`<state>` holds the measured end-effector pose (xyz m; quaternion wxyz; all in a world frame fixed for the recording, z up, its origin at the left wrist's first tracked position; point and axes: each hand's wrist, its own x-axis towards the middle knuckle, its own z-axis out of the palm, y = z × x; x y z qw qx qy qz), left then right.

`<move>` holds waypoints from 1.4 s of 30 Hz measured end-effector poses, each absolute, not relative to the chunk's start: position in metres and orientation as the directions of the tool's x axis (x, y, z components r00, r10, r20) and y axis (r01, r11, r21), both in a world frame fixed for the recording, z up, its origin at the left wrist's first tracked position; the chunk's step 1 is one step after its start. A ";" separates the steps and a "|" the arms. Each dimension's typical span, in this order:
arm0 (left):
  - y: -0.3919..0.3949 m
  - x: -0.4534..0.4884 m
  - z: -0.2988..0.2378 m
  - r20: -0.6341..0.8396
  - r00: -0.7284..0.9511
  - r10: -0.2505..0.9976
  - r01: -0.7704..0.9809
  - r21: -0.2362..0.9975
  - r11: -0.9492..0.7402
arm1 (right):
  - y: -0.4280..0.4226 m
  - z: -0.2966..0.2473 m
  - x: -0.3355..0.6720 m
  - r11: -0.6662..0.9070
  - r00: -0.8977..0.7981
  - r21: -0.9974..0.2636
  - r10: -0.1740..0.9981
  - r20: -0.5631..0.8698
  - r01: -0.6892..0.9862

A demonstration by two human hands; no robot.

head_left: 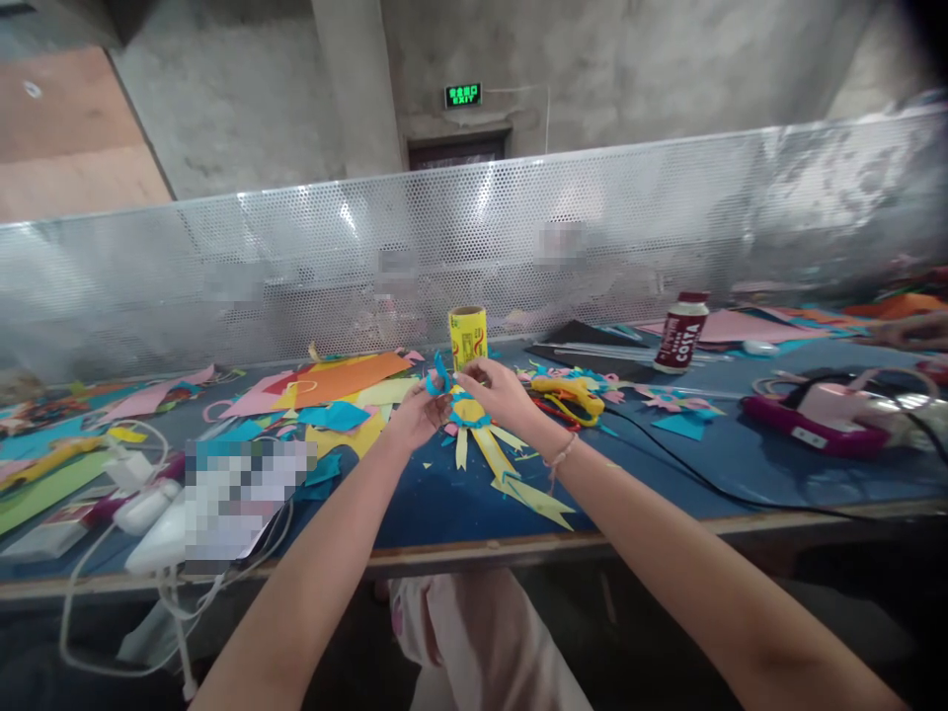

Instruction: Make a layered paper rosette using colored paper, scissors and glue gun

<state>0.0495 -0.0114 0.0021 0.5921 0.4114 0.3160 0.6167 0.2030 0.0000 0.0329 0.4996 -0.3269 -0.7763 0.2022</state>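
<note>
In the middle of the blue table, my left hand (421,411) is closed on a curled blue paper strip (439,375) that stands up from its fingertips. Just right of it, my right hand (502,391) is pinched at the strip's edge; what lies between its fingertips is too small to make out. Below both hands lies a yellow and blue paper rosette (468,411) with pale yellow paper tails (511,474) spreading towards the table's front edge. Directly behind my hands stands a yellow roll (468,336). Yellow-handled scissors (574,397) rest beside my right wrist.
Coloured paper sheets (348,378) and scraps cover the left side. A Costa bottle (681,333) stands at the back right. Purple power strips (815,423) with cables lie on both sides. A perforated metal panel (459,247) closes off the back. Another person's hand (914,329) shows far right.
</note>
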 end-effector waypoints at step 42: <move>-0.008 0.055 -0.006 0.440 0.023 0.898 0.242 0.869 -0.432 | 0.021 0.005 0.201 0.520 -0.186 -0.853 0.834 0.519 -0.046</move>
